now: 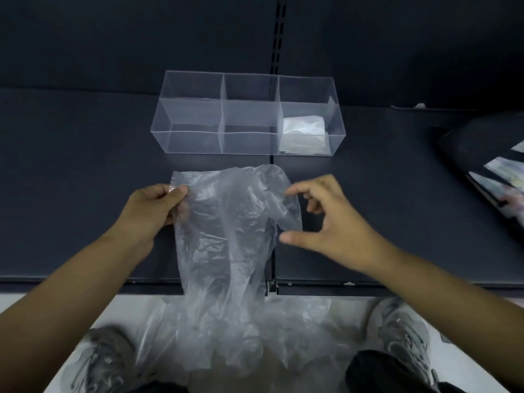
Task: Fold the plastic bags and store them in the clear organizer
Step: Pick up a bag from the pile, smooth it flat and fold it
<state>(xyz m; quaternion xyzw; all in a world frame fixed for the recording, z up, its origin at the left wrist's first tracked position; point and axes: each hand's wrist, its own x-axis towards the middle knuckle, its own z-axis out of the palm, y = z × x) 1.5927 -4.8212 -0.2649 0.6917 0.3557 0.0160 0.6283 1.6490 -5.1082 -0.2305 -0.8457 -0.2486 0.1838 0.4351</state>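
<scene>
From the head camera, a see-through plastic bag [226, 222] lies on a dark shelf [85, 165]. Its top end is near the middle of the shelf. Its bottom end hangs over the front edge, down toward the pale floor [56, 304].

The left hand [153, 208] pinches the top left corner of the bag between thumb and fingers. The right hand [320, 222] is at the bag's right side. Its fingers are bent and held apart from the thumb, so it grips nothing. A loose flap of the bag sits between the thumb and the first finger. It is too blurry to tell if the fingertip touches the bag.

Behind the bag stands the clear organizer [192, 143], a long box split into parts. In its right end part lies a folded white bag [304, 127]. The other parts I can see through.

At the far right of the shelf lies a dark thing with pictures on it [487, 171]. Down below, two grey shoes [402, 330] stand on the floor, partly behind the hanging bag.
</scene>
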